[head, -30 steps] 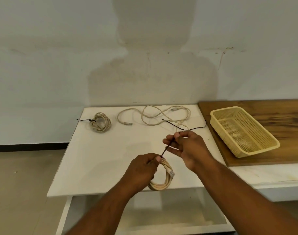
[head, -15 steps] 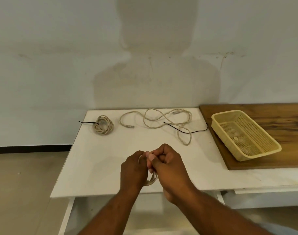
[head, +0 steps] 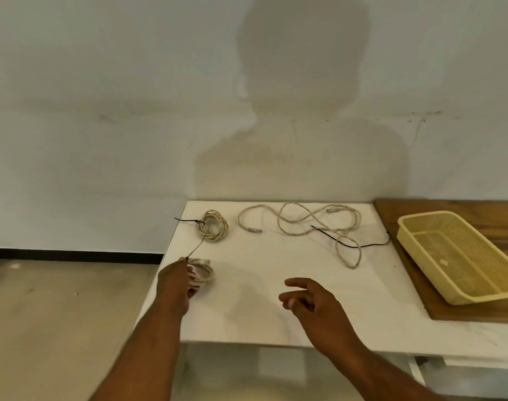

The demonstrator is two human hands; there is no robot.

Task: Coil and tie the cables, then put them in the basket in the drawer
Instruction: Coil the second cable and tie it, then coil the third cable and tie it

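Head view, down over table (head: 276, 285)

The white surface (head: 276, 285) carried 1 tied coil (head: 215, 225) at its far left corner and a 2nd coil (head: 203, 273) nearer along the left edge. A loose cable (head: 349, 266) sprawled at the back with a black tie (head: 368, 245) across it, and a wooden board (head: 478, 312) lay on the right.

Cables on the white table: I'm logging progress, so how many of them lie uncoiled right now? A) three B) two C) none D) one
D: only one loose cable sprawls across the back of the table, while a tied coil lies at the back left and the left hand holds a second coil.
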